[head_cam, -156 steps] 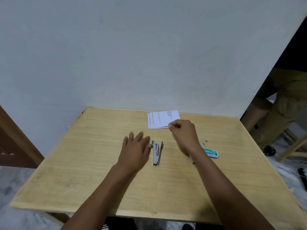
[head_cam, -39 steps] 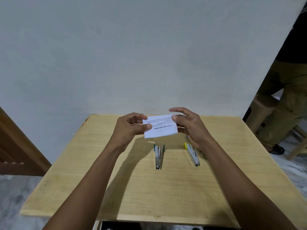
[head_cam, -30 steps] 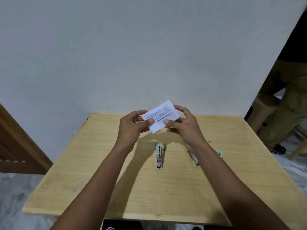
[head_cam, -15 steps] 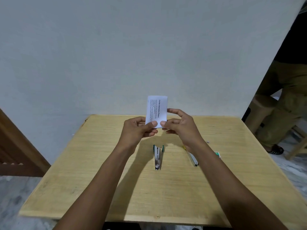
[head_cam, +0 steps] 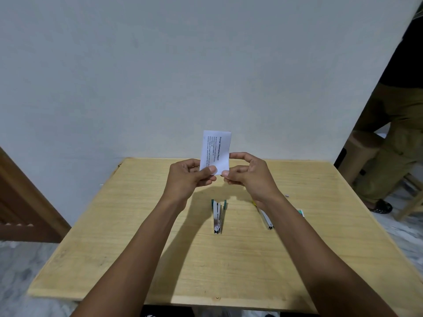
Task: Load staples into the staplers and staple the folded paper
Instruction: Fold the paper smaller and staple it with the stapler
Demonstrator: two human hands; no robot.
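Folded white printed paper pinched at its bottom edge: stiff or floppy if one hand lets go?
Probably fairly stiff: the folded white printed paper stands upright above the left hand and right hand without drooping. Likely very light, since fingertip pinches at its bottom edge carry it.

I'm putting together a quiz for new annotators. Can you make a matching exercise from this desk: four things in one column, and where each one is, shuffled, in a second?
Things
1. paper
2. green stapler
3. yellow stapler
4. staple box

Places
A. on the table, partly hidden by the right wrist
B. pinched upright by the left hand and right hand
C. only a corner shows, right of the right forearm
D. flat on the table, in full view between the forearms

Pairs: 1-B, 2-D, 3-A, 4-C
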